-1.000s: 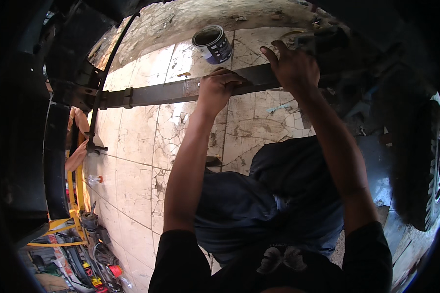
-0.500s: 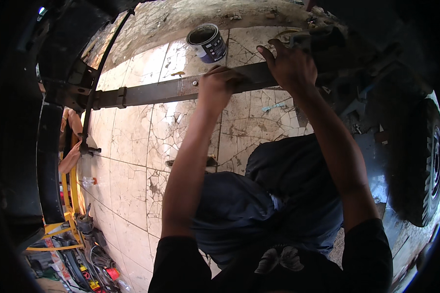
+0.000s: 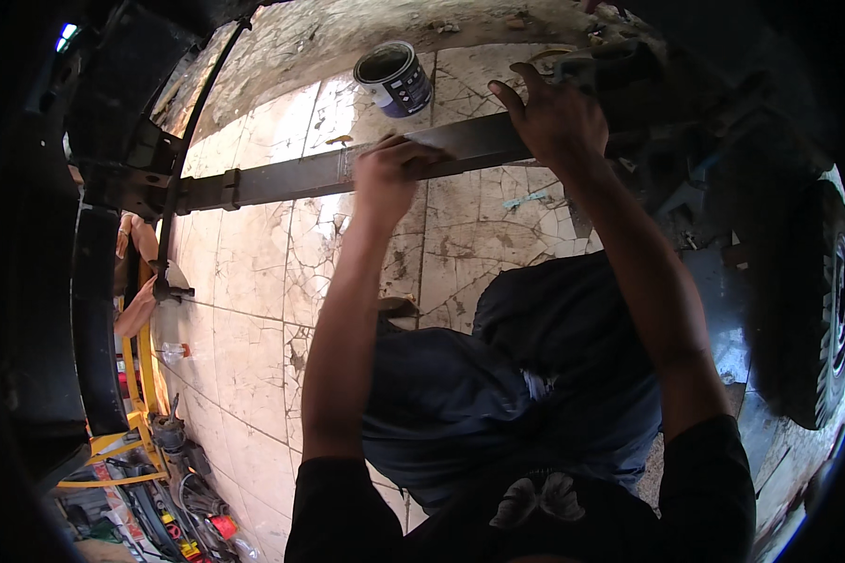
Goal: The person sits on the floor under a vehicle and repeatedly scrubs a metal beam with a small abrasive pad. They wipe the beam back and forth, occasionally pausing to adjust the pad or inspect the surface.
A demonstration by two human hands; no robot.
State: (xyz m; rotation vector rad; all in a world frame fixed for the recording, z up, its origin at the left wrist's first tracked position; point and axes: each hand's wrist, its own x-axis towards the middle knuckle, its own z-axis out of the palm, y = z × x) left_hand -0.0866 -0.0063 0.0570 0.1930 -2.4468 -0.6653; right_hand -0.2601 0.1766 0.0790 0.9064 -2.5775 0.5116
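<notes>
A long dark flat metal bar (image 3: 282, 177), several leaves thick like a leaf spring, runs across in front of me. My left hand (image 3: 388, 178) presses on the bar near its middle, fingers curled together over its top. Whatever lies under those fingers, if anything, is hidden, and the fingertips are slightly blurred. Farther right, my right hand (image 3: 565, 120) rests at the bar's right part, thumb and forefinger spread apart and pointing away from me. Its other fingers are partly hidden.
Beyond the bar stands an open paint tin (image 3: 394, 80). A thin dark rod (image 3: 202, 113) crosses the bar's left end. Another person's arms (image 3: 139, 305) show at the left. Tools and parts (image 3: 174, 507) lie lower left; a tyre (image 3: 821, 310) stands right. Cracked tiles (image 3: 244, 272) cover the floor.
My left hand has slid left along the bar, covering a small bright round spot that showed beside it. My right hand has stayed nearly in place, its forefinger stretched out a little more.
</notes>
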